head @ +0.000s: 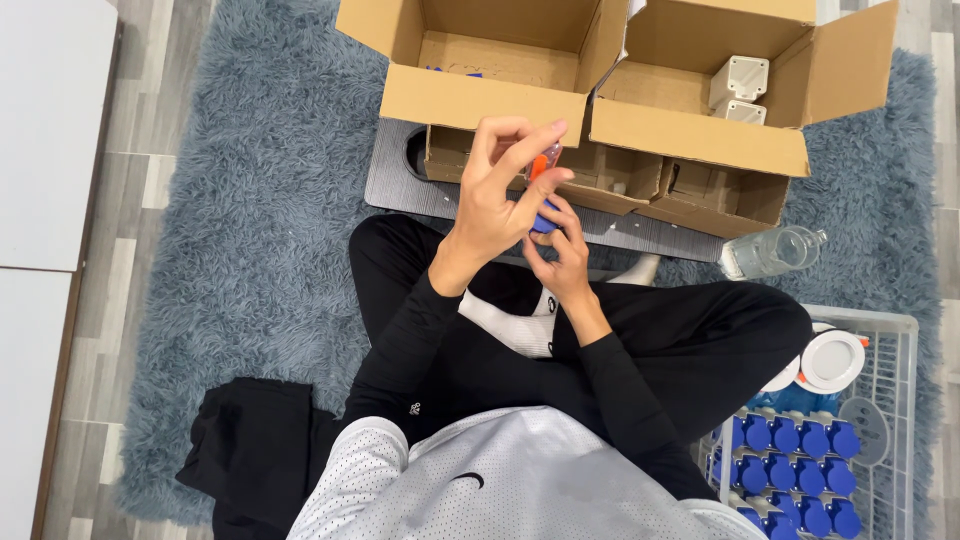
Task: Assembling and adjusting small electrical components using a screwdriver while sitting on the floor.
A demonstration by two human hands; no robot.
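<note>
Both hands work a small clear bottle with orange part [544, 160] and blue cap [545, 217].
Left hand [495, 195] fingers pinch the bottle; right hand [560, 250] fingers grip the cap, likely twisting next.

shaggy grey-blue rug [260, 240] on wood-plank floor [150, 180] | far edge: 2 open cardboard boxes [480, 60] | R edge: white wire basket [895, 400], clear plastic bottle [770, 252] | near-L corner: black cloth [255, 450]

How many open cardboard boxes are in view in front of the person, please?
2. One open cardboard box sits at top centre, beyond the hands. The second cardboard box stands right beside it, holding white blocks. Others may lie beyond the frame.
</note>
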